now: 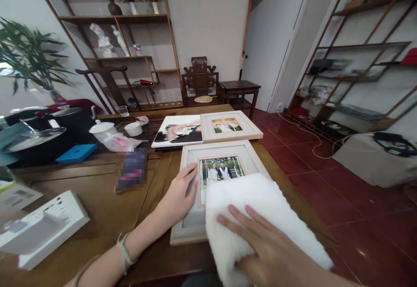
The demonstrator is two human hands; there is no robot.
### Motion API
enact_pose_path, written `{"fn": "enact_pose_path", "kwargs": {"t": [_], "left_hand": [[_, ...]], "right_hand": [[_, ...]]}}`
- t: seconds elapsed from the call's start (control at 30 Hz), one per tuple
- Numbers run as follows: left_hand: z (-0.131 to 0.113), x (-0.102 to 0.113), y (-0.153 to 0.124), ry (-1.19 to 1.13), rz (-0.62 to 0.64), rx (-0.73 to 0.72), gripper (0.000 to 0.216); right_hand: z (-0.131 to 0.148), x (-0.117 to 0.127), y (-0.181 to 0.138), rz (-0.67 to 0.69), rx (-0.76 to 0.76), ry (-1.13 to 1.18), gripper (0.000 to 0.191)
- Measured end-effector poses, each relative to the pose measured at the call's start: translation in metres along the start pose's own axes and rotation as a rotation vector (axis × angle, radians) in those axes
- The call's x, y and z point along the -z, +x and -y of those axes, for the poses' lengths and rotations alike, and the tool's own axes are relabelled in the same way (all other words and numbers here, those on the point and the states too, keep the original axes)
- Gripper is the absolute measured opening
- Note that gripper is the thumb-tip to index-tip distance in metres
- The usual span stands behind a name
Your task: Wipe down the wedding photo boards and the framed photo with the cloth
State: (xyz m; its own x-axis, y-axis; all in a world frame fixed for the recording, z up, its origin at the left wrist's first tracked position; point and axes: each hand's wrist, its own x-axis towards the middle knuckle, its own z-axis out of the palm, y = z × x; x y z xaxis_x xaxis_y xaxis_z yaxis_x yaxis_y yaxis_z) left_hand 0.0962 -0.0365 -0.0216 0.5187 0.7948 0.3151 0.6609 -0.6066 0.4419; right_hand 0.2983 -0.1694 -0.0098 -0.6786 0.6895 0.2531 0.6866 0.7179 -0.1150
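Note:
A light wooden picture frame [257,156] with a wide pale mat and a photo of two people lies flat on the table before me. My left hand [179,189] rests on its left border, fingers stretched and apart, fingertips near the inner photo edge. Over the lower right of the frame lies a fluffy white cloth [241,191], hiding part of the photo. My right hand [260,239] presses on this cloth and holds it, with several fingers spread on top and the thumb side partly tucked in its folds.
Behind lie a second wooden frame [252,124] and a white-edged photo panel [177,133]. On the left of the wooden table [107,217] stand a white open box [42,230], a blue box [76,153], a dark pot [48,141], a white teapot [102,130] and a partly blurred pouch [132,167].

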Motion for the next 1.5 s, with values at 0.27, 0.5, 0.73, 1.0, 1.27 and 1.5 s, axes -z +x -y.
{"fn": "enact_pose_path", "kwargs": {"t": [0.27,0.5,0.73,1.0,1.27,1.5], "left_hand": [[-0.002,0.003,-0.001,-0.020,0.049,0.028,0.043],[0.000,0.001,0.000,-0.018,0.020,0.029,0.043],[0.003,-0.002,-0.001,-0.020,0.017,0.005,0.043],[0.001,0.000,-0.001,-0.003,0.010,-0.002,0.042],[0.002,0.001,-0.001,-0.022,0.035,0.010,0.043],[0.001,0.002,-0.002,-0.005,0.025,0.007,0.042]], "right_hand": [[-0.087,0.003,0.050,-0.020,-0.197,-0.128,0.040],[-0.124,0.002,0.084,0.008,-0.227,-0.175,0.043],[-0.054,0.020,0.040,0.150,-0.095,-0.032,0.033],[0.001,0.013,0.021,0.146,0.038,0.039,0.014],[-0.076,0.001,0.060,-0.027,-0.189,-0.028,0.037],[-0.107,0.003,0.098,0.037,-0.182,-0.149,0.043]]}}
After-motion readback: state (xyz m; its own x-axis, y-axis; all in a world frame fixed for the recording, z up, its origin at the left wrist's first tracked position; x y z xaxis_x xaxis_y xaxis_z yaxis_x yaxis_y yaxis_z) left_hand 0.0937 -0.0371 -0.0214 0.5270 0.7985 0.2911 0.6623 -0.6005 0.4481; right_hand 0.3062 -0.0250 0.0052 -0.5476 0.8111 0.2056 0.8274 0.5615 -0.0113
